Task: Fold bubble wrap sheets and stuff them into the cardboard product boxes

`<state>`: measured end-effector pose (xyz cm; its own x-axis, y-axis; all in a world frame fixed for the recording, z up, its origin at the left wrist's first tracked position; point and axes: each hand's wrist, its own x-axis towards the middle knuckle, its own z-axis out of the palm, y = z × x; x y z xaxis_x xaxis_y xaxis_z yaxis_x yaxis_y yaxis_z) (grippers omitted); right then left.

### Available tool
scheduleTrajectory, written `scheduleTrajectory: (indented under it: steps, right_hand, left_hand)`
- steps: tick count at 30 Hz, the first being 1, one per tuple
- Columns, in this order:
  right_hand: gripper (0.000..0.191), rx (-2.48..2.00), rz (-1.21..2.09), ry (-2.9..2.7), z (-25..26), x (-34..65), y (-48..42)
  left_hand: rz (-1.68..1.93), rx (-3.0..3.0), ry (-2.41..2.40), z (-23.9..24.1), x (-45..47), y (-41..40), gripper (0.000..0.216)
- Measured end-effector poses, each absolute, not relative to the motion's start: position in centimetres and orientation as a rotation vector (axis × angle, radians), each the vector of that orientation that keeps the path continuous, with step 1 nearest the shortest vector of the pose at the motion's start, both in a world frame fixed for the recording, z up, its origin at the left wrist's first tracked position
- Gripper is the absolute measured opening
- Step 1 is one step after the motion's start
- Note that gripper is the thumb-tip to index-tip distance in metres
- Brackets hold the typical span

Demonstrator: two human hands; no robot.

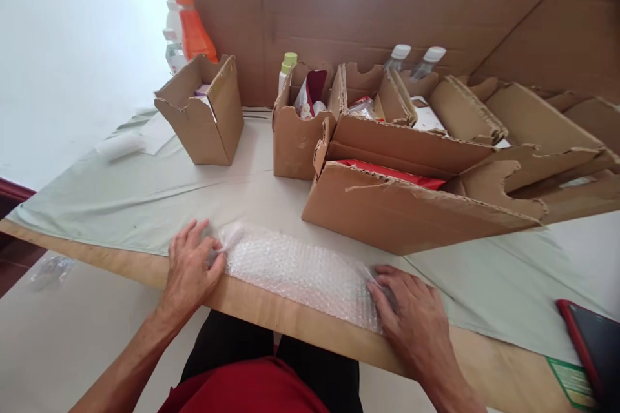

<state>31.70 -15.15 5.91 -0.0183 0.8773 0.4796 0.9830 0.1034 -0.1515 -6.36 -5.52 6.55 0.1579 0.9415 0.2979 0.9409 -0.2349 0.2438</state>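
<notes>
A long strip of clear bubble wrap (300, 271) lies along the front edge of the table, folded or rolled into a flat bundle. Whether anything is inside it I cannot tell. At its left end, my left hand (191, 261) pinches the gathered plastic between thumb and forefinger, the other fingers bent on the cloth. My right hand (414, 313) grips the opposite end, thumb toward me and fingers curled over the far side. Between the two hands the wrap stretches out, its near side over the bare wooden edge (271, 308).
Behind the wrap stand cardboard bins: a lone one (217, 122) at left, a narrow one (295, 148), and a wide front one (411, 213) holding something red. Bottles, including an orange one (196, 32), stand behind. A red-edged dark device (593, 342) lies at right.
</notes>
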Motion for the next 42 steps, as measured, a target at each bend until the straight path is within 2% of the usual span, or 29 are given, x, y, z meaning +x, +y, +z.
scheduleTrajectory:
  steps: [2, 4, 7, 9, 12, 14, 18, 23, 25, 30, 35, 39, 42]
  right_hand:
    - [0.025, -1.831, -0.151, -1.843, 6.5, 31.3, -16.7]
    - [0.024, -1.843, 0.195, -1.769, 7.0, 30.0, -18.4]
    - [0.058, -1.725, 0.757, -1.649, 7.2, 26.4, -20.1]
    - [0.065, -1.629, 0.969, -1.585, 7.0, 23.4, -20.3]
    - [0.063, -1.500, 1.153, -1.570, 6.9, 19.8, -19.4]
    - [0.053, -1.438, 1.244, -1.551, 7.0, 18.7, -18.9]
    - [0.033, -1.402, 1.495, -1.286, 7.7, 18.1, -18.7]
    - [0.042, -1.278, 1.744, -0.700, 9.0, 17.4, -17.2]
    - [0.045, -1.175, 1.748, -0.619, 9.4, 17.0, -15.7]
    - [0.062, -1.040, 1.604, -0.703, 9.8, 17.0, -13.0]
    - [0.037, -1.348, 0.954, -1.400, 9.1, 18.3, -13.4]
    - [0.043, -1.369, 0.409, -2.012, 8.2, 18.1, -12.3]
    - [0.040, -1.342, 0.188, -2.253, 7.2, 17.5, -10.8]
  left_hand:
    - [0.671, 2.296, 1.898, 7.1, -6.1, -5.2, 0.015]
    - [0.697, 2.180, 1.878, 8.7, -6.0, -4.3, 0.015]
    - [0.704, 2.183, 1.893, 12.0, -5.3, -1.1, 0.026]
    - [0.685, 2.318, 1.843, 13.6, -4.0, 1.9, 0.039]
    - [0.665, 2.489, 1.635, 14.1, -1.6, 6.0, 0.060]
    - [0.659, 2.533, 1.538, 13.4, -1.1, 6.6, 0.066]
    - [0.744, 2.490, 1.154, 11.7, -4.3, 0.8, 0.051]
    - [0.538, 2.222, 0.940, 11.9, -8.8, -10.0, 0.070]
    - [0.573, 2.151, 0.983, 11.6, -8.2, -11.6, 0.072]
    - [0.883, 1.959, 1.425, 9.4, -4.7, -8.8, 0.040]
    - [0.843, 2.058, 1.568, 7.2, -4.1, -6.2, 0.055]
    - [0.854, 2.155, 1.604, 6.4, -4.0, -6.1, 0.060]
    - [0.821, 2.233, 1.624, 6.3, -3.9, -6.2, 0.059]
